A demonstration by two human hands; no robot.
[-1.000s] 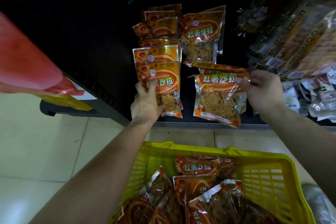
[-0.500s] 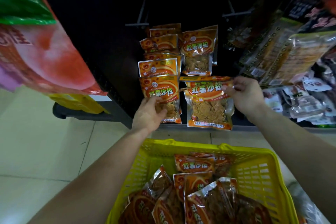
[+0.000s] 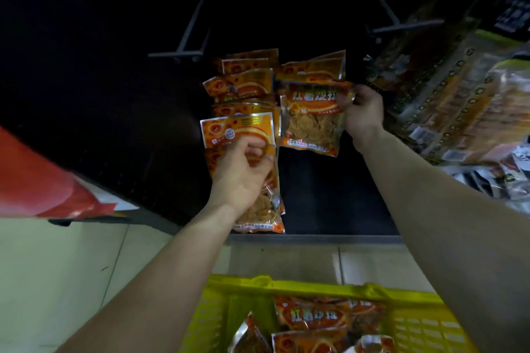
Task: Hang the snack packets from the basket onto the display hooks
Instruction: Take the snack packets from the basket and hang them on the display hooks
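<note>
Right hand (image 3: 362,112) pinching packet (image 3: 311,120) top

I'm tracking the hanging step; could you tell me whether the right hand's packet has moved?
Yes. The right hand raised its packet toward the hanging packets.

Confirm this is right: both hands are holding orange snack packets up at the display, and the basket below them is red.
Not quite. The head view shows the left hand and right hand each on an orange snack packet at the display, but the basket below is yellow, not red.
</note>
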